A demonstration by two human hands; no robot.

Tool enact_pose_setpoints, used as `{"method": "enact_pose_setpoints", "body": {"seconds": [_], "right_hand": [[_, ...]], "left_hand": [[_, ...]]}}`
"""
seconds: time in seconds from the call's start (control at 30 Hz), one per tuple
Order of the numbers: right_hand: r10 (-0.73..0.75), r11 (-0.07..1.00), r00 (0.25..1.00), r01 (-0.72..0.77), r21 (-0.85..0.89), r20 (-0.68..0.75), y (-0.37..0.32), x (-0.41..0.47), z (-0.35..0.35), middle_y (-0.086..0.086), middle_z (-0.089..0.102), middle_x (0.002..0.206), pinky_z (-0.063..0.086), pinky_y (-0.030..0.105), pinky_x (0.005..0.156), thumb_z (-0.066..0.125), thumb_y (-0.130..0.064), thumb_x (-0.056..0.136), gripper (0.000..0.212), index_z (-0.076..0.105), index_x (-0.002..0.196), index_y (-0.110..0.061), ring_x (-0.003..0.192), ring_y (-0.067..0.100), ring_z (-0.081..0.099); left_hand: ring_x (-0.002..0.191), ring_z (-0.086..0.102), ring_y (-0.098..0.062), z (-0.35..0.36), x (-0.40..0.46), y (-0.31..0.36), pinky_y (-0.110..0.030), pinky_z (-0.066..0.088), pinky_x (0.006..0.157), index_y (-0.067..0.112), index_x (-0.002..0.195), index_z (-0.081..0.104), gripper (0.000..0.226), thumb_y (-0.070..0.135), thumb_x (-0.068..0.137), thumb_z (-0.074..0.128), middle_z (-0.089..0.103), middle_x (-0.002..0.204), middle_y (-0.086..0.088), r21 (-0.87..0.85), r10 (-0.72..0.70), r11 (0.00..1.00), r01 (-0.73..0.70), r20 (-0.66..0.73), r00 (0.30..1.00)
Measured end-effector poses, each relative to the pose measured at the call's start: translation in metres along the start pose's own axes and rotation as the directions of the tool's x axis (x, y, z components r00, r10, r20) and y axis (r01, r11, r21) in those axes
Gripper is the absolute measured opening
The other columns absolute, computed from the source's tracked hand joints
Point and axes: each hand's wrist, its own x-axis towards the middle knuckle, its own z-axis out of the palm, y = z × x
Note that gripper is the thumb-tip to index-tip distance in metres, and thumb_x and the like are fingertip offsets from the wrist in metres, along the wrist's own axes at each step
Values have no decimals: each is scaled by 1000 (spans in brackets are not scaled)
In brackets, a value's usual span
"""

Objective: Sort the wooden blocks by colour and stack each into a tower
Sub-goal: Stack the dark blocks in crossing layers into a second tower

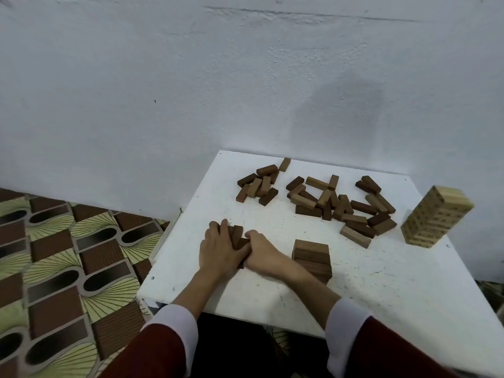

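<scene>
Item: white table (381,282), set against a pale wall (163,77).

Near left: our left hand (218,249) and right hand (261,255) close from either side on a small cluster of dark brown blocks (237,236), fingers curled and pressed against its flanks.

Just right of these: a short dark brown tower (312,256).

Far middle: loose blocks (341,205), dark and mid-brown mixed, in two scattered heaps.

Far right: a tall pale tower (433,216), leaning.

Below left: patterned floor (68,255).
</scene>
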Motion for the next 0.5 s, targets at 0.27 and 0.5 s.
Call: {"method": "enact_pose_setpoints", "body": {"seconds": [0.27,0.5], "right_hand": [[-80,992,990,90,84,-113,21,-4,22,4,26,145,41,45,103,74,-12,75,93,15,147,-17,129,26,36],[-98,973,982,129,192,-163,28,-6,31,-3,32,142,41,39,102,73,-12,77,89,19,147,-23,120,19,40]], "left_hand": [[129,36,-11,-25,6,-23,-23,34,102,23,149,15,100,34,73,79,28,147,6,-321,213,940,-118,282,935],[112,45,3,-36,9,-38,-3,41,80,23,144,26,102,-3,63,82,41,134,0,-501,289,864,-48,417,862]]}}
